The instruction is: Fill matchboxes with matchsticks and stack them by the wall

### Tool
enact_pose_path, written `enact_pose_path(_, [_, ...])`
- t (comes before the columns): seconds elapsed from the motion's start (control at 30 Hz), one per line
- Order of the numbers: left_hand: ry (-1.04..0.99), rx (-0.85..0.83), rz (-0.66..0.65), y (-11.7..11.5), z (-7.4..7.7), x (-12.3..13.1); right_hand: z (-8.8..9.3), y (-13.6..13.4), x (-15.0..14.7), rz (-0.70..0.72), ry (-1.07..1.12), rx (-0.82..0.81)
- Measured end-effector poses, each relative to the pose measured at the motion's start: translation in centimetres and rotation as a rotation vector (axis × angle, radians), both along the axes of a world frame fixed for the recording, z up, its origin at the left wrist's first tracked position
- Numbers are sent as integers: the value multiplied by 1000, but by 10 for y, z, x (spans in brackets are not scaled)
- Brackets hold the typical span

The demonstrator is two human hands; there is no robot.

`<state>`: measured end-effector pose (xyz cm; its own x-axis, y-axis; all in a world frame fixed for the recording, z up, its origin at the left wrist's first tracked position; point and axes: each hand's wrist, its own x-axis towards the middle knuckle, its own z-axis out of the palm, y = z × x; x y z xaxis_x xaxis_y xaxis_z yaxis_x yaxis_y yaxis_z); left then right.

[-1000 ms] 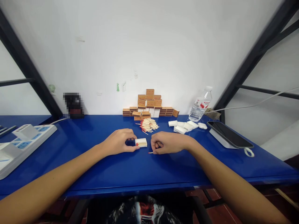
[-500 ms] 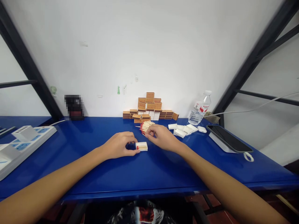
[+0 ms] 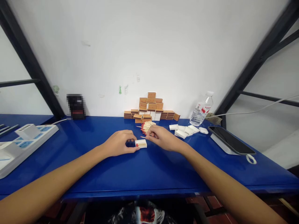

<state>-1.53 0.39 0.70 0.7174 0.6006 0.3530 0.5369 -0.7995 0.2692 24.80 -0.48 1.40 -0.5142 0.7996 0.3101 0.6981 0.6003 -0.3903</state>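
My left hand (image 3: 121, 143) grips the left end of a small white matchbox tray (image 3: 144, 143) on the blue table. Inside the tray lie a few matches (image 3: 140, 145), their red heads toward my left thumb. Just right of and above it, my right hand (image 3: 161, 138) pinches a single match (image 3: 143, 137), whose red head points left. Behind the right fingers is a heap of loose matches (image 3: 147, 127), partly covered by that hand. Orange matchbox covers and boxes (image 3: 151, 105) are stacked against the wall behind the heap.
Several white trays (image 3: 182, 133) lie to the right, beside a small white case (image 3: 203, 130) and a water bottle (image 3: 202, 109). Farther right a phone (image 3: 230, 140) rests on a white block. On the left is a power strip (image 3: 44, 134).
My right hand has drawn a match out from the heap's edge, and it now shows beyond the fingertips. My left hand still holds the tray. The view has shifted slightly.
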Motion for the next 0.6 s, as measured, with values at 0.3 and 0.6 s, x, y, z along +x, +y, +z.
enact_pose_path(0.3, [2, 7, -25, -1, -1, 1, -9, 23, 21, -134, -74, 70])
enact_pose_path(0.6, [-1, 8, -24, 0, -1, 1, -18, 32, 23, -74, -116, -25])
